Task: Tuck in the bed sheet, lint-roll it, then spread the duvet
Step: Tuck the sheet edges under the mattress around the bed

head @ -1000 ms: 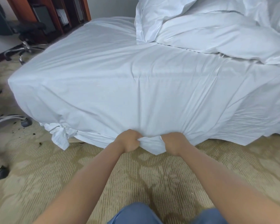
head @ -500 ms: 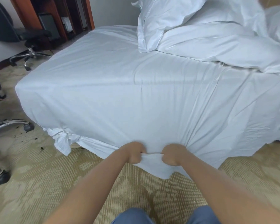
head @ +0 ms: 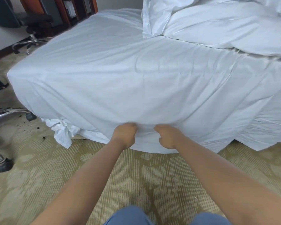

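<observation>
Head view: the left hand (head: 124, 135) and right hand (head: 166, 137) sit near each other low on the bed's side, each curled into the sheet (head: 120, 82), which covers the mattress and hangs directly ahead of them, its hem running left to right. Both hands appear equally near; the bunched duvet (head: 225, 30) lies beyond, at the right. Fingertips are blurred, the mattress's underside hidden, the knotted corner (head: 62, 132) at left hangs loose.

White bed sheet (head: 120, 75), white duvet (head: 225, 28) at one o'clock. Beige carpet (head: 136, 172) with a paler leaf pattern and fine ribbing. Black chair (head: 23, 18) at ten o'clock. Blue trousers (head: 128, 216) at six o'clock.
</observation>
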A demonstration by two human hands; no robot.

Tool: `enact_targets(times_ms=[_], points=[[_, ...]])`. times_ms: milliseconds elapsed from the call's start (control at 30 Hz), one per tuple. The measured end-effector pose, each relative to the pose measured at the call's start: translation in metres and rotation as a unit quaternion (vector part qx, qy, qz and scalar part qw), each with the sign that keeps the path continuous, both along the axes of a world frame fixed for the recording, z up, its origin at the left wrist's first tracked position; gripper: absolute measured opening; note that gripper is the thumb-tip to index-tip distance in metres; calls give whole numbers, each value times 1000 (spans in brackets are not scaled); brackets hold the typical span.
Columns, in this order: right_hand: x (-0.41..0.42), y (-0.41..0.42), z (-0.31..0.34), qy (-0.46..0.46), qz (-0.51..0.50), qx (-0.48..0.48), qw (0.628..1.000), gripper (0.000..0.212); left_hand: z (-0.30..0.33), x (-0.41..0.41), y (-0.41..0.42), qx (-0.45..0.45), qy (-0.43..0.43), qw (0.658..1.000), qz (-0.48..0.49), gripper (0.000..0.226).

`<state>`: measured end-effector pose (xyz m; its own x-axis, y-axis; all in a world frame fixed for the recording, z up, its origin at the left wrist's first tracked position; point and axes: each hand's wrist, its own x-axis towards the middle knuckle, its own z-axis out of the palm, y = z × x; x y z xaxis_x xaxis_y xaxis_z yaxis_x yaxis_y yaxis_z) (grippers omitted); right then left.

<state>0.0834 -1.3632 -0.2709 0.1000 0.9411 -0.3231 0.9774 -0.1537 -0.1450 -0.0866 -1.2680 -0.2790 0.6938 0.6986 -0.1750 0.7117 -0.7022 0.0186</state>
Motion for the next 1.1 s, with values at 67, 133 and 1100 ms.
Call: enact_targets(times_ms=[67,133,1100], points=[[2,10,-1,5,-5,-2,1000,55,1,2,3,-14,-12,1000,5,54],[8,20,-6,-1,-19,-10,1000,58,0,4,9,-39,16,999,17,63],[-38,75,-60,-79,-174,40,981,71,-72,3,35,63,54,997,-1,81]])
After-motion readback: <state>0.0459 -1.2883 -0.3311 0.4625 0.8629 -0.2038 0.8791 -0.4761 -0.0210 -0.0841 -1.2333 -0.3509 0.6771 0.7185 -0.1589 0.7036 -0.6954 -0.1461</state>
